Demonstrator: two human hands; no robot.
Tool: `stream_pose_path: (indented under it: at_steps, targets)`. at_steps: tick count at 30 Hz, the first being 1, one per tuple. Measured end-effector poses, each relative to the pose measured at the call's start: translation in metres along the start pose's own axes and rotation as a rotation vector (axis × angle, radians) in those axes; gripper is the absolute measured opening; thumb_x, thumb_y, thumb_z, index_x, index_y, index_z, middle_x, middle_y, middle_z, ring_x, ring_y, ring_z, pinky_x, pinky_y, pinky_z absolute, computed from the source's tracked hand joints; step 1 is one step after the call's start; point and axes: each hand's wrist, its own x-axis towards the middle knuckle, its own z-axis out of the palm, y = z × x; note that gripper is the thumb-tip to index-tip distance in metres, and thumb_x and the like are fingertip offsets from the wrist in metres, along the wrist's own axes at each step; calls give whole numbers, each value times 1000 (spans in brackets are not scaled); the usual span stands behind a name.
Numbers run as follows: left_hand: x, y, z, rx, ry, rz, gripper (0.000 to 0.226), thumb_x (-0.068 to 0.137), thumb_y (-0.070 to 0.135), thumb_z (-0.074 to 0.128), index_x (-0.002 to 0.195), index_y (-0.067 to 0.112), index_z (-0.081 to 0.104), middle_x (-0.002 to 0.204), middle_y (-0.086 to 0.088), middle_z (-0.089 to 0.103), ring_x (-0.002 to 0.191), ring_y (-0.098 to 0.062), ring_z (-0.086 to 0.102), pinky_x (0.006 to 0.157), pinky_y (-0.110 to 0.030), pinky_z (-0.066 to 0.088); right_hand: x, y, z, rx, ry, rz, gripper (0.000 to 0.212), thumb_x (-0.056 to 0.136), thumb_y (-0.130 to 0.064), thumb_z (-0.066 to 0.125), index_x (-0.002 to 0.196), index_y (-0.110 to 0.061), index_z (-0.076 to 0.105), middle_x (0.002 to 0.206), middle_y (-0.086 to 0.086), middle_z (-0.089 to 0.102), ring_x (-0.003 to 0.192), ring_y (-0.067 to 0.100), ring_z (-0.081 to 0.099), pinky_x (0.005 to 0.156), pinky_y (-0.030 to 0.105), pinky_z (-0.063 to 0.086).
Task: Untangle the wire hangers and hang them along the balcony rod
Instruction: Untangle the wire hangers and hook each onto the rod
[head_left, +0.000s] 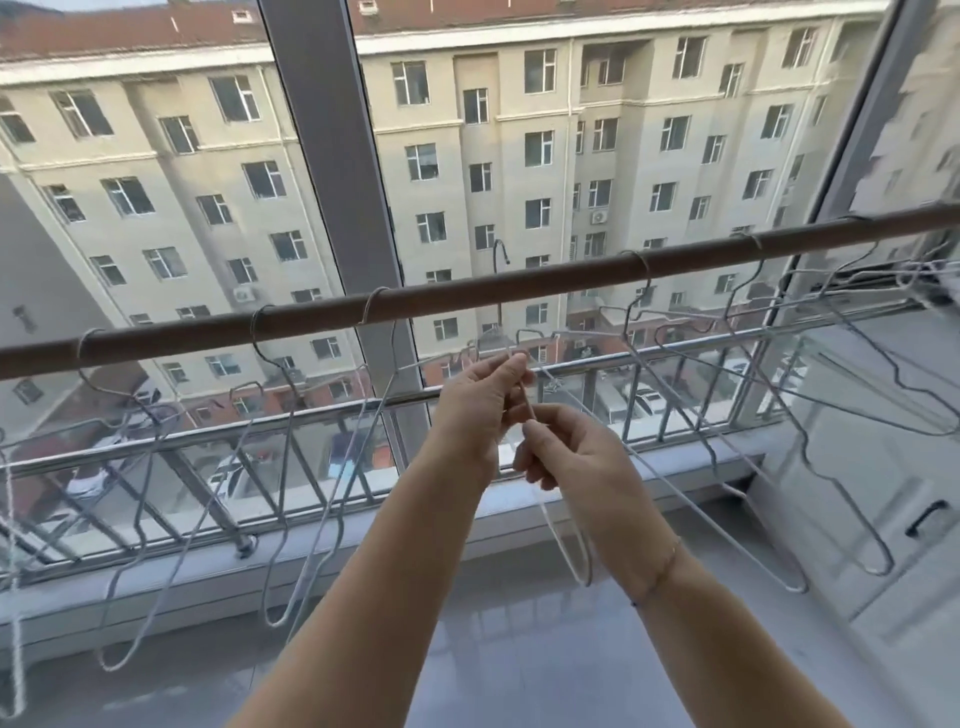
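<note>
A brown balcony rod (467, 291) runs across the view, rising to the right. Several thin grey wire hangers hang from it: three at the left (291, 467) and several at the right (779, 415). Just below the rod's middle, both hands hold one loose wire hanger (566, 540). My left hand (480, 400) pinches its upper wire near the neck. My right hand (561, 452) grips the wire a little lower. The hanger's lower loop dangles below my right wrist. Its hook is hard to make out against the railing.
A metal railing (311, 426) and large window panes stand right behind the rod, with a grey window post (332, 171) in the middle. A pale sill runs below. A white cabinet with a black handle (927, 517) stands at the right. A white cord (13, 597) hangs at the far left.
</note>
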Motion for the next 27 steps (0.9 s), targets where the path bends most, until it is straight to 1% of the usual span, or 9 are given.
stream_pose_path:
  at_steps: [5, 8, 12, 15, 18, 22, 24, 26, 27]
  targets:
    - [7, -14, 2, 40, 38, -63, 12, 90, 6, 56, 81, 6, 65, 63, -2, 55, 42, -4, 46, 40, -16, 41, 3, 17, -5, -51, 23, 51, 16, 93, -10, 48, 98, -10, 63, 65, 3, 60, 52, 3, 53, 52, 14, 42]
    - [6, -31, -5, 69, 54, -105, 12, 90, 5, 55, 81, 7, 63, 66, -4, 56, 41, -3, 47, 40, -15, 42, 0, 32, -12, -62, 17, 104, 17, 92, -12, 49, 101, -6, 63, 66, 4, 61, 54, 4, 54, 53, 14, 43]
    - [-4, -52, -22, 220, 57, -135, 14, 93, 8, 51, 92, 7, 66, 66, -1, 55, 49, -6, 45, 51, -16, 37, -5, 50, -28, -91, 57, 166, 17, 93, -12, 48, 102, -8, 62, 77, 3, 64, 66, 8, 57, 57, 13, 46]
    - [-13, -63, -35, 361, 29, -155, 22, 95, 10, 47, 107, 5, 65, 66, -1, 55, 57, -9, 46, 50, -13, 39, -3, 59, -43, -178, 74, 145, 17, 91, -12, 49, 103, -13, 62, 90, 1, 66, 82, 12, 60, 72, 18, 48]
    - [-20, -73, -49, 500, -5, -143, 23, 96, 9, 45, 105, 5, 66, 68, -1, 56, 60, -10, 48, 51, -10, 40, 3, 68, -51, -313, 63, 90, 22, 89, -12, 52, 107, -16, 62, 102, -1, 66, 95, 12, 61, 85, 23, 47]
    - [-28, -87, -67, 655, -17, -97, 23, 94, 8, 46, 99, 10, 69, 71, 0, 59, 67, -8, 51, 55, -4, 38, 8, 81, -52, -428, -34, 5, 30, 87, -12, 54, 116, -20, 58, 112, -4, 61, 96, 3, 55, 89, 24, 42]
    - [-31, -92, -76, 727, -27, -87, 24, 94, 10, 47, 95, 16, 70, 76, 0, 60, 72, -9, 53, 64, -7, 40, 9, 88, -53, -509, -87, -38, 33, 86, -12, 55, 118, -20, 56, 116, -5, 58, 100, 1, 51, 95, 25, 39]
    - [-34, -95, -82, 756, -29, -85, 25, 95, 10, 47, 90, 20, 69, 82, -2, 62, 80, -11, 54, 74, -16, 40, 10, 95, -56, -623, -103, -77, 35, 86, -15, 56, 120, -18, 56, 121, -4, 56, 114, 8, 48, 103, 30, 37]
    - [-36, -95, -84, 759, -26, -80, 26, 95, 9, 46, 88, 20, 69, 85, -2, 63, 83, -11, 54, 75, -16, 40, 10, 97, -59, -670, -107, -83, 34, 86, -17, 56, 120, -18, 56, 122, -3, 56, 117, 11, 47, 105, 33, 37]
